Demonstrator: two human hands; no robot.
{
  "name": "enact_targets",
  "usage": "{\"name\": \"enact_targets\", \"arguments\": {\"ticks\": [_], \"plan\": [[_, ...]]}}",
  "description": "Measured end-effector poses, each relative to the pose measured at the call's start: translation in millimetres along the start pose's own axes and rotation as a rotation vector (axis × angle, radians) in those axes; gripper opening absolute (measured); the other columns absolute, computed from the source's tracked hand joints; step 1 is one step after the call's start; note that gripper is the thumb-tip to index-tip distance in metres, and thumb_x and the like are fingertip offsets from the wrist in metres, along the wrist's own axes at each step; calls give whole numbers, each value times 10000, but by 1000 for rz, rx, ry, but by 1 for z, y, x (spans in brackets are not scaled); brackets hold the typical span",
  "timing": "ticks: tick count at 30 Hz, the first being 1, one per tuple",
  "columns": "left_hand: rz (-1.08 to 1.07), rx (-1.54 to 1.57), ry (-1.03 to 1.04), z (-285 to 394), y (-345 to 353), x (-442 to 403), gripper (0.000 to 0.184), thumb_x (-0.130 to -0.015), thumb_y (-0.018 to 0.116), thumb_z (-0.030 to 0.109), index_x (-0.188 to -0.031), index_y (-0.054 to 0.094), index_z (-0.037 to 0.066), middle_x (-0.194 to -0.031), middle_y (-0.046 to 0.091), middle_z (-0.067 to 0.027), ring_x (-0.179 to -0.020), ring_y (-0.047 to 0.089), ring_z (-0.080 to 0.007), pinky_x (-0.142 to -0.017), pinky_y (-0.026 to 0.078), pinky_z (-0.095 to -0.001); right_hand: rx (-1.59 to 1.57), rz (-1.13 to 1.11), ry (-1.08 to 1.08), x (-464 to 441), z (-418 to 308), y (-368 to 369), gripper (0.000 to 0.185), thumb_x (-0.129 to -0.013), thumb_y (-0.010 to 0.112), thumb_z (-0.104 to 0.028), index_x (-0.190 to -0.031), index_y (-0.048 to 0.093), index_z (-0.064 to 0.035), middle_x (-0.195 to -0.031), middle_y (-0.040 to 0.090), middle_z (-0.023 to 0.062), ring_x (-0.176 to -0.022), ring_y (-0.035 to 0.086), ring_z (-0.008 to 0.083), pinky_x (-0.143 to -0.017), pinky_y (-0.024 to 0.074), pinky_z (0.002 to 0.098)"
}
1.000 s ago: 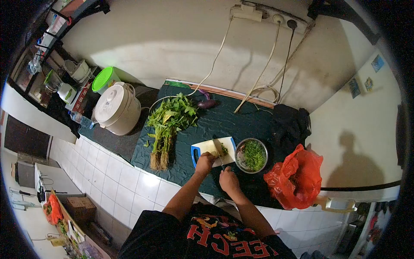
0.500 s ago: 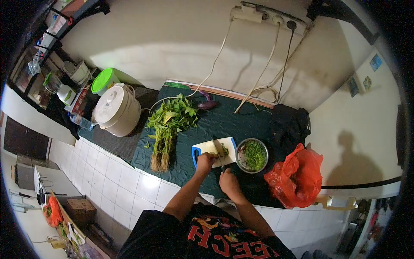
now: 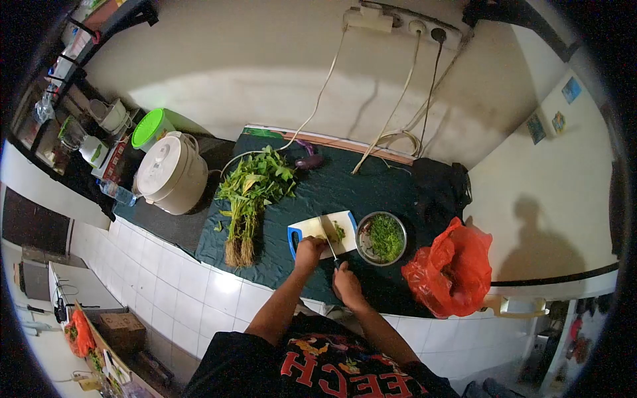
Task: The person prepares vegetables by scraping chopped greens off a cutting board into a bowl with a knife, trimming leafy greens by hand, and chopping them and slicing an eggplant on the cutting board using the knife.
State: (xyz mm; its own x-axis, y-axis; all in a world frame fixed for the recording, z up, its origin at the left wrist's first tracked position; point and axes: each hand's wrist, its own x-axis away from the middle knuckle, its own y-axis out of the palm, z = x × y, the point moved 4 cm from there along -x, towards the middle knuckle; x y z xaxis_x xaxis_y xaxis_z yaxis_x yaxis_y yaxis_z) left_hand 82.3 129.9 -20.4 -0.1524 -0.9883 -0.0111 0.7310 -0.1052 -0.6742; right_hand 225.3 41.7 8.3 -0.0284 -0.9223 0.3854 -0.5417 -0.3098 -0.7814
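Observation:
A white cutting board with blue ends [image 3: 345,221] lies on the dark green cloth [image 3: 318,192]. My right hand [image 3: 346,281] is wrapped round the handle of a knife [image 3: 330,244], whose blade crosses the board. On the board's left part my left hand [image 3: 310,253] is closed, its fingers pressed together beside the blade; what they hold is too small to make out. Chopped greens [image 3: 339,231] lie right of the blade. Just right of the board stands a metal bowl [image 3: 361,249] with chopped greens [image 3: 386,237] in it.
A leafy bunch with roots [image 3: 255,189] lies left of the board, with a purple eggplant [image 3: 309,162] behind it. An open red plastic bag [image 3: 451,268] sits at the right edge. A white rice cooker [image 3: 174,174] stands at the left. Cables hang from a wall socket strip.
The whole view has shifted, so things appear slightly further left. My hands remain at the board, and the knife's blade is seen at a slightly different tilt.

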Motion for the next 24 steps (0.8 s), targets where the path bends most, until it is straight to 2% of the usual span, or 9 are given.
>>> {"name": "enact_targets", "arguments": {"ticks": [1,2,6,8,13,15,17,20,24], "plan": [[8,20,44,4,-2,0,172,-760,684,105,-904,756,43,-884,694,-187,-864,653,-372,-805,519,-448,-24,14,14,0,2,3,339,-1007,463,-247,-1119,471,73,-842,666,298,-791,674,457,-683,549,528],[-5,13,-14,4,-3,2,173,-758,683,100,-906,754,45,-887,695,-191,-849,656,-373,-803,520,-445,-25,11,17,-4,3,5,339,-1007,463,-247,-1119,471,73,-842,666,298,-791,674,457,-683,549,528],[42,12,-10,10,-7,4,193,-758,676,92,-930,753,51,-886,697,-190,-825,654,-379,-805,522,-441,-5,0,-59,-18,-14,-16,347,-1005,472,-257,-1105,479,75,-861,668,303,-788,672,468,-672,554,524],[17,33,-73,7,-6,3,214,-760,669,86,-955,751,54,-912,699,-186,-864,648,-382,-809,522,-436,0,6,-68,-16,-14,-16,348,-1005,473,-260,-1102,482,74,-859,670,300,-777,671,471,-659,556,525],[-1,-18,-69,-6,4,3,213,-772,662,95,-963,749,58,-969,694,-180,-944,629,-377,-850,517,-432,30,-20,39,-8,1,11,353,-1005,470,-258,-1130,470,73,-842,673,286,-791,671,470,-697,560,522],[-22,-68,-59,-9,6,5,215,-777,661,101,-970,749,63,-985,691,-177,-966,622,-370,-864,515,-431,8,-3,15,-20,-5,4,347,-1004,473,-261,-1117,467,67,-839,671,290,-791,670,472,-699,557,527],[3,-114,68,-4,4,8,204,-789,656,114,-967,748,72,-983,680,-158,-954,613,-355,-872,514,-433,-17,15,-4,-18,-14,-8,341,-1003,475,-264,-1105,463,61,-835,669,294,-790,668,474,-701,554,533],[30,-222,135,1,1,14,185,-791,656,108,-949,744,72,-974,667,-133,-941,602,-343,-855,516,-436,-9,-8,-38,-11,-16,-12,336,-1002,477,-271,-1089,461,54,-832,665,300,-776,664,477,-688,547,542],[104,-199,231,4,-3,21,140,-787,657,95,-898,733,57,-967,658,-113,-921,597,-338,-843,516,-427,6,25,-18,2,-7,-1,316,-996,481,-255,-1079,469,50,-820,663,299,-778,664,475,-687,543,542]]}}
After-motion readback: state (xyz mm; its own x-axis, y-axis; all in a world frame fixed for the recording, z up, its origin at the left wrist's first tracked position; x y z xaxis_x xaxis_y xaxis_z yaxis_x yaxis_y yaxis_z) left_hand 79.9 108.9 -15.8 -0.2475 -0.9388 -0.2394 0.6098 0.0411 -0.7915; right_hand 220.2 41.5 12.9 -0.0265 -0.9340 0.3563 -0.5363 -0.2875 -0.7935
